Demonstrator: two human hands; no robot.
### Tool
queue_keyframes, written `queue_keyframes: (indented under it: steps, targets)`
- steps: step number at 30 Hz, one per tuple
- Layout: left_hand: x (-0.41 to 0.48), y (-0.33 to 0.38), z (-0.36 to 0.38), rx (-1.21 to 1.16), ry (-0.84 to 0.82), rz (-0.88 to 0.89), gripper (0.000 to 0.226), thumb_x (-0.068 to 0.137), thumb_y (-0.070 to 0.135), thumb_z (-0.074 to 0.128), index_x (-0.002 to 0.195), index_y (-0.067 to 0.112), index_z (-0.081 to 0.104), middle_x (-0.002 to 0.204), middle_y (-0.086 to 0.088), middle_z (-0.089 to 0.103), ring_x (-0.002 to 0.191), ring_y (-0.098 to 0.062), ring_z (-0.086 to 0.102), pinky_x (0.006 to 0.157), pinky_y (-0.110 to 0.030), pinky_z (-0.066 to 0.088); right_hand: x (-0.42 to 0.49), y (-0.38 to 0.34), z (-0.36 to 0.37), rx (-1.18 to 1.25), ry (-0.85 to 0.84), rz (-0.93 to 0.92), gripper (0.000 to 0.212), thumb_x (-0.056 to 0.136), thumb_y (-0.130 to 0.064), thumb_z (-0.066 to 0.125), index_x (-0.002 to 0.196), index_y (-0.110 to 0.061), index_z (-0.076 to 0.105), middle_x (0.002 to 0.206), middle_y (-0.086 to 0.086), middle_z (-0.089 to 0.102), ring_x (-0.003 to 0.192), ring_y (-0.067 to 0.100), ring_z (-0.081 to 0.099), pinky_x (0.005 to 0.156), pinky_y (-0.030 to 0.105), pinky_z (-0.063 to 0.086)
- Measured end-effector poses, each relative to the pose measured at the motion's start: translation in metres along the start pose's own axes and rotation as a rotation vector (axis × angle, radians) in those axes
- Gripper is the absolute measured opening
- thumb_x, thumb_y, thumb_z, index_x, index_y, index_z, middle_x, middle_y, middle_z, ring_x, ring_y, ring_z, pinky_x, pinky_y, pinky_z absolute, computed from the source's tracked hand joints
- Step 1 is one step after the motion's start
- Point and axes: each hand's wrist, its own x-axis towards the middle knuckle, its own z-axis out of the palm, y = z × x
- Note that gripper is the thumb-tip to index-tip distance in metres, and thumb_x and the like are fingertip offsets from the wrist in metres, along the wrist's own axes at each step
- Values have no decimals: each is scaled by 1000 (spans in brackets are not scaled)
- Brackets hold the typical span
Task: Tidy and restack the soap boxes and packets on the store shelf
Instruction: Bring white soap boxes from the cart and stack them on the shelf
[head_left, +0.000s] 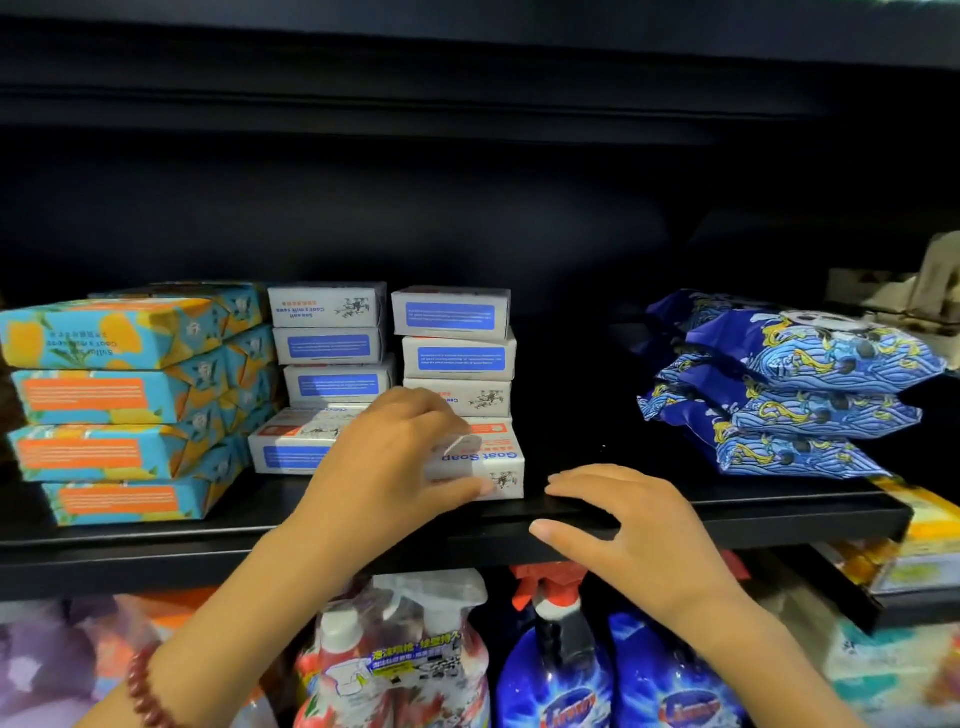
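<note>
Two stacks of white goat soap boxes (451, 313) stand mid-shelf. The left stack's bottom box (291, 446) sits skewed. My left hand (387, 470) grips the bottom front white box (493, 465) of the right stack, fingers over its top and thumb along its lower front. My right hand (631, 525) rests open on the black shelf lip (779, 519), fingers spread, holding nothing. Blue-and-orange soap boxes (104, 395) are stacked at the left. Blue patterned packets (789, 384) lie piled at the right.
Bare dark shelf floor (582, 395) lies between the white boxes and the packets. Spray bottles (405, 654) and blue bottles (561, 675) stand on the shelf below. Yellow boxes (919, 540) sit at the lower right. Another dark shelf hangs overhead.
</note>
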Motion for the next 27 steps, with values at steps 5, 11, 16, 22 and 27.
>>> queue_keyframes:
  steps: [5, 11, 16, 22, 27]
  targets:
    - [-11, 1, -4, -16, 10, -31, 25, 74, 18, 80, 99, 16, 75, 98, 3, 70, 94, -18, 63, 81, -27, 47, 0, -1, 1, 14, 1, 14, 53, 69, -60, 60, 111, -29, 67, 114, -21, 59, 110, -5, 50, 96, 10, 34]
    - [-3, 0, 4, 3, 31, -122, 24, 80, 24, 74, 103, 19, 73, 101, 5, 69, 99, -15, 59, 84, -28, 48, 0, 0, 2, 38, 16, 28, 49, 67, -57, 64, 108, -29, 69, 111, -22, 60, 107, -7, 50, 92, 2, 31]
    - [2, 0, 12, 51, 57, -122, 24, 81, 24, 73, 104, 17, 73, 101, 3, 69, 101, -18, 59, 82, -28, 46, 0, -1, 2, 29, 19, 26, 48, 67, -56, 65, 107, -29, 69, 109, -23, 60, 105, -8, 49, 88, -2, 29]
    - [9, -9, 16, 57, 40, -162, 26, 87, 26, 66, 112, 19, 70, 109, 5, 66, 106, -15, 55, 85, -23, 41, 0, -2, 1, 23, 4, 34, 49, 67, -57, 64, 107, -29, 69, 111, -21, 61, 108, -6, 51, 93, 4, 33]
    - [1, -8, 12, 75, 25, -170, 30, 87, 28, 64, 116, 22, 65, 118, 8, 64, 113, -14, 54, 90, -28, 46, 0, -4, 0, 25, 0, 33, 45, 68, -52, 68, 105, -27, 70, 107, -21, 62, 105, -5, 53, 90, 4, 34]
